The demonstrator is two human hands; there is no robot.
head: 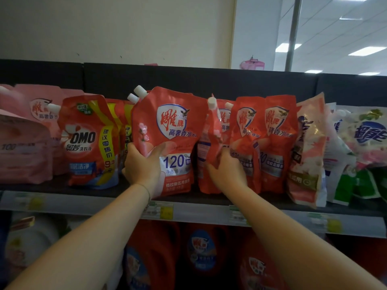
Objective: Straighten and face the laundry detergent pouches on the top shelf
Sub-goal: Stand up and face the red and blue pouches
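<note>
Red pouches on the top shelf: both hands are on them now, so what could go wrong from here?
1. The right hand pinches a red pouch turned edge-on; its grip looks small, so the pouch might slip or flop forward off the shelf edge.
2. The left hand holds the front-facing red pouch, which leans left toward the OMO pouch and could nudge it.
3. The crowded pouches to the right might tip if jostled.

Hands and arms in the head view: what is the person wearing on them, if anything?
Both forearms are bare, with no sleeves in view and no gloves on either hand. The left hand has a thin bracelet at the wrist. The right hand shows no jewellery.
</note>
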